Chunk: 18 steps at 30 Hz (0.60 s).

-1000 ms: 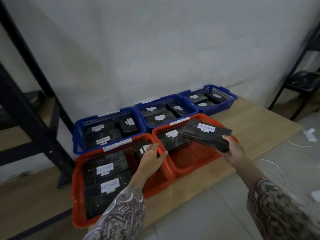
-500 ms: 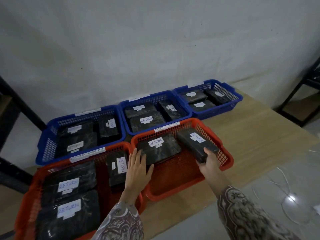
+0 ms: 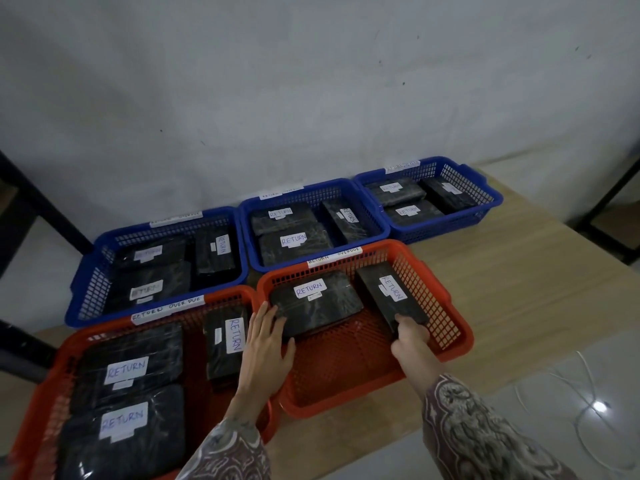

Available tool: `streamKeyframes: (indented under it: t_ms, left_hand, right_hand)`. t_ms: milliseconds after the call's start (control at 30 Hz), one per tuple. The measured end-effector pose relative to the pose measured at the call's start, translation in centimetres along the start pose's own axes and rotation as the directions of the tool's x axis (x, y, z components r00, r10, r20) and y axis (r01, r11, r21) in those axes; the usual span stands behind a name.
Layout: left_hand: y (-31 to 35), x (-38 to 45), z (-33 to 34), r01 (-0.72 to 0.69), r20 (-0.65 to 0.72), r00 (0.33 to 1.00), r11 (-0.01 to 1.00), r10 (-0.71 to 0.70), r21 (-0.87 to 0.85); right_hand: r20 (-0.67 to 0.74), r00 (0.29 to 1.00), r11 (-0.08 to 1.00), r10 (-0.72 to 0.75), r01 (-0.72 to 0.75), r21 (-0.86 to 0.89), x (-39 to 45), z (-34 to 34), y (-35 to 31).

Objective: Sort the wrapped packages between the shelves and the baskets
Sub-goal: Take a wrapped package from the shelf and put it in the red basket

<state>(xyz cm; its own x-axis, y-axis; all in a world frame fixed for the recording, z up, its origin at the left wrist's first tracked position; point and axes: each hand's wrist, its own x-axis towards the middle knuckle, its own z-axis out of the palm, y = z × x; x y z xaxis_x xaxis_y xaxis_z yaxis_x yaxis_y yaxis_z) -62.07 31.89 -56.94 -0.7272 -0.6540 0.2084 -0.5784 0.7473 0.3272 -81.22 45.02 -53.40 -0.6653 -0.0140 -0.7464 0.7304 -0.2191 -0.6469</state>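
Right hand grips the near end of a black wrapped package labelled RETURN, which lies along the right side of the right-hand red basket. Left hand lies flat with fingers straight, fingertips touching the near left corner of a second RETURN package in the same basket. Left red basket holds three packages; three blue baskets stand in the far row.
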Motion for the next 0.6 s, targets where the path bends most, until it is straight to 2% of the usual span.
streamKeyframes:
  t_ms: [100,300,433,600]
  left_hand:
    - [0.1,0.0,-0.1,0.003,0.014,1.000,1.000,-0.003,0.010]
    - [0.2,-0.2,-0.4,0.005,0.006,1.000,0.998,-0.004,-0.063]
    - [0.7,-1.6,-1.5,0.038,-0.050,0.997,0.967,-0.052,-0.252]
    - [-0.4,-5.3,-4.4,0.090,-0.088,0.988,0.946,-0.123,-0.312]
  right_hand:
    - [0.034,0.999,0.999,0.017,-0.016,-0.028,-0.3,-0.2,-0.2]
    - [0.222,0.972,0.997,0.074,-0.073,-0.013,-1.6,-1.0,-0.4]
    - [0.297,0.954,0.990,0.047,-0.005,-0.140,-4.0,-1.2,1.0]
    - [0.413,0.911,0.953,-0.001,0.126,-0.276,-7.8,-1.2,4.9]
